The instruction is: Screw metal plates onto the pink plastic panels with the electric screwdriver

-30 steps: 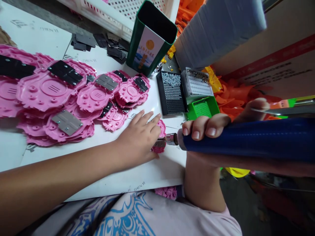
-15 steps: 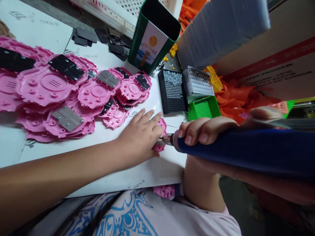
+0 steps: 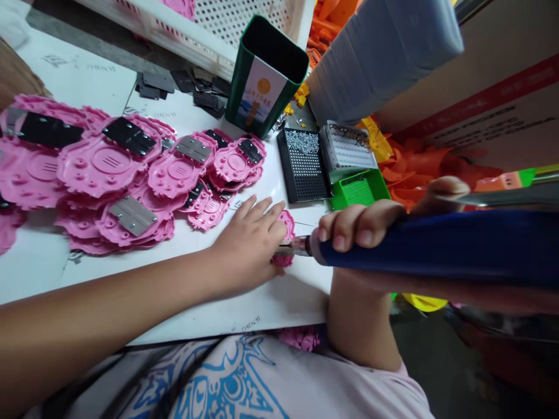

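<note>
My right hand [image 3: 362,227] is wrapped round a blue powered screwdriver [image 3: 437,247], which lies nearly level across the view. Its metal tip reaches a pink plastic part [image 3: 286,224] on the white table. On that same part rests my left hand [image 3: 251,238], palm down with the fingers spread; it covers most of the part. A bit of metal plate shows under the tip. To the left lie several pink parts [image 3: 109,160] in overlapping piles, many with black or grey plates [image 3: 133,215] screwed on.
Behind my hands stand a black screw tray [image 3: 305,169], a green tray [image 3: 360,189] and a tall green container [image 3: 266,75]. Black plates [image 3: 209,96] lie near a white crate [image 3: 218,49]. Orange parts [image 3: 419,169] and a cardboard box [image 3: 489,87] are at the right.
The view has shifted slightly, so the pink piles appear further right. The screwdriver's rear end sits higher in view. Both hands keep their places at the pink part.
</note>
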Available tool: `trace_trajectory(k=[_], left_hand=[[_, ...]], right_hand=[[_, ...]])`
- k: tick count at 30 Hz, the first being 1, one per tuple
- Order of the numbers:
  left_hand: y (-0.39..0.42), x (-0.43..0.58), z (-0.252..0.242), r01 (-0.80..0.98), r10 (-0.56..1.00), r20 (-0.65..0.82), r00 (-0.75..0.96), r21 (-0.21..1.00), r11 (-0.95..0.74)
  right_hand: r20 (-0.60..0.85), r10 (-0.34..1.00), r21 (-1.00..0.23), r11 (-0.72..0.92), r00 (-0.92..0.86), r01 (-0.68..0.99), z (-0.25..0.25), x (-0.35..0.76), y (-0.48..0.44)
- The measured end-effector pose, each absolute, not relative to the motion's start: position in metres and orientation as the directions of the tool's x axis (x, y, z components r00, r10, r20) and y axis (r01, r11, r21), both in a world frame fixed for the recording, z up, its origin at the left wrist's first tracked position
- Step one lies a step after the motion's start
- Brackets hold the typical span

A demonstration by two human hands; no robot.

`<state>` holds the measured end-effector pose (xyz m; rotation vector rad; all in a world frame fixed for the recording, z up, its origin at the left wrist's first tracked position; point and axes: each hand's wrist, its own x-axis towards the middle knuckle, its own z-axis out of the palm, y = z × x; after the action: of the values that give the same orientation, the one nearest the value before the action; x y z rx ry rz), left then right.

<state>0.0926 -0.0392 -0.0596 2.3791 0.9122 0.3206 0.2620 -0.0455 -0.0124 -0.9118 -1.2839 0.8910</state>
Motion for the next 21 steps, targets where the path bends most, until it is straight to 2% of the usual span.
trace_trajectory(k=[2,4,12,16,21], left_hand=[[-0.04,0.09,-0.059,0.534,0.66,0.02,0.751,0.57,-0.625],[-0.041,0.088,-0.058,0.538,0.652,0.009,0.758,0.557,-0.633],[-0.049,0.082,-0.05,0.55,0.641,0.028,0.767,0.486,-0.68],[-0.057,0.079,-0.036,0.581,0.678,0.052,0.733,0.47,-0.665],[-0.057,0.046,0.003,0.654,0.772,0.088,0.63,0.476,-0.588]], right_hand=[[0.523,0.846,-0.846,0.53,0.1,-0.061,-0.011,0.273,-0.042],[0.566,0.812,-0.816,0.577,0.144,-0.042,-0.01,0.287,-0.038],[0.382,0.836,-0.848,0.486,0.394,-0.211,-0.022,0.307,-0.009],[0.289,0.859,-0.858,0.428,0.422,-0.284,-0.025,0.312,-0.005],[0.308,0.892,-0.87,0.405,0.332,-0.281,-0.02,0.318,-0.009]])
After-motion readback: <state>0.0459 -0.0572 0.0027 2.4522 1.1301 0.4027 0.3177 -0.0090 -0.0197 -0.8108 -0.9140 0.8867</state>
